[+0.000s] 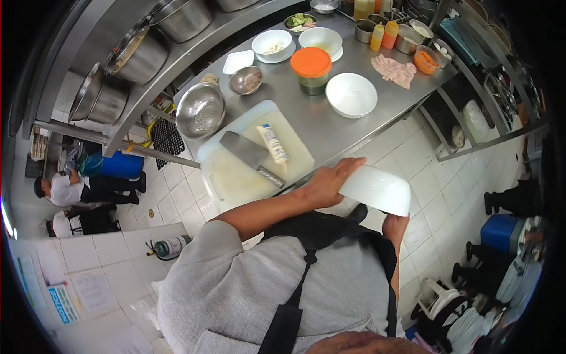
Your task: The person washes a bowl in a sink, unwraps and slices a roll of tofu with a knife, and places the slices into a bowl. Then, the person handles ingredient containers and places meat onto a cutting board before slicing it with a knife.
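My left hand is closed on the left side of a white bowl, which is tilted in front of my body, off the table's front edge. The right hand is at the bowl's lower right side, its fingers mostly hidden by the bowl. On the steel table, a cutting board holds a cleaver and a white tube-shaped package. Another white bowl stands near the table's front edge, beside a container with an orange lid.
A steel bowl, a smaller steel bowl, squeeze bottles and a pink cloth are on the table. Large pots line the left shelf. People stand at far left and lower right.
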The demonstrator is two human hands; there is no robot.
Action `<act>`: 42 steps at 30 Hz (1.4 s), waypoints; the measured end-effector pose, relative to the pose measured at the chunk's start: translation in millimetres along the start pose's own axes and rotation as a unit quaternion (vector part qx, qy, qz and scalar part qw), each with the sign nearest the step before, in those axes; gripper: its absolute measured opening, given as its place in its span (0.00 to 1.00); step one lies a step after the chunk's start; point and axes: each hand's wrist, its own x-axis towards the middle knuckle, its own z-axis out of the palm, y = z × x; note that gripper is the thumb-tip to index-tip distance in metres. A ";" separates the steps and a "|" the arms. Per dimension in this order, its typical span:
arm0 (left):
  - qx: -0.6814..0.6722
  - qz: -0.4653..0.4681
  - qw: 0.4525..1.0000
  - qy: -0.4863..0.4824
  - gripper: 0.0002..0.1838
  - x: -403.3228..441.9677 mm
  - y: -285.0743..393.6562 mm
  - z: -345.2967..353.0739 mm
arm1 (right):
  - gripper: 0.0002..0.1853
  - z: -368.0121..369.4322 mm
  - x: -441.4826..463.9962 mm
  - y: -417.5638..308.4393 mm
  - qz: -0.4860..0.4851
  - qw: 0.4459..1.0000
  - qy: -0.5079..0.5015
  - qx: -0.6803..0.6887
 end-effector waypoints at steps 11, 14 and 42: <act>0.255 0.001 0.949 0.186 0.38 78.9 50.8 29.7 | 0.39 -105.7 203.8 4.1 -0.013 0.842 -0.456 -0.288; 0.291 -0.081 0.929 0.213 0.37 75.7 56.6 20.5 | 0.39 -101.0 246.0 36.6 -0.063 0.801 -0.455 -0.384; -0.399 -0.455 0.507 0.613 0.31 61.7 -99.6 -8.9 | 0.30 285.3 463.2 -92.5 -0.094 0.895 -0.423 -0.105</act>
